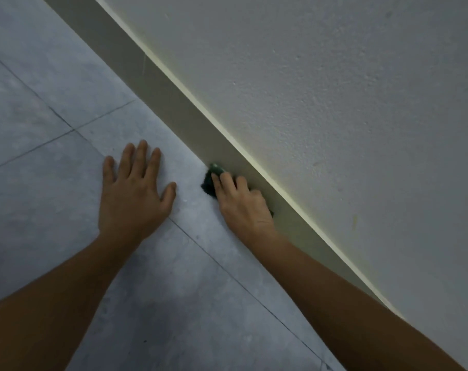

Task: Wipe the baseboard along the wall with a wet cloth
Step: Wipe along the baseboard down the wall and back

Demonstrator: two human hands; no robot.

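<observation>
The right hand [242,207] presses a dark green cloth [210,180] against the lower part of the baseboard [174,100], where it meets the floor [53,89]; its grip is narrow, the fingers bent over the cloth. The left hand [133,194] lies flat on the grey floor tiles beside it, fingers spread and holding nothing. Above the baseboard rises the white textured wall [334,89].

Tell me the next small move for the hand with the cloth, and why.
Probably slide the right hand forward along the baseboard, keeping the green cloth pressed to it. The cloth sits at the floor edge, a long stretch lies ahead, and the left hand rests flat on the floor as support.
</observation>
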